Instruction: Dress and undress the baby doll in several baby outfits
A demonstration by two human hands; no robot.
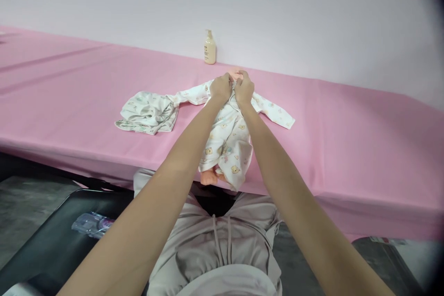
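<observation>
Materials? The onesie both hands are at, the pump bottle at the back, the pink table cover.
Onesie: soft printed knit, likely cotton; it drapes and creases. Pump bottle: smooth cream plastic, slight sheen. Table cover: thin matte pink sheet, cloth or paper, unclear. Left hand and right hand pinch the collar.

One doll lies on the one pink worktop, dressed in one printed baby suit. Two hands are in view, the left hand and the right hand, both at the collar of the suit. One crumpled cloth lies to the left of the doll. One pump bottle stands at the back by the wall. One plastic water bottle lies below the worktop's edge
</observation>
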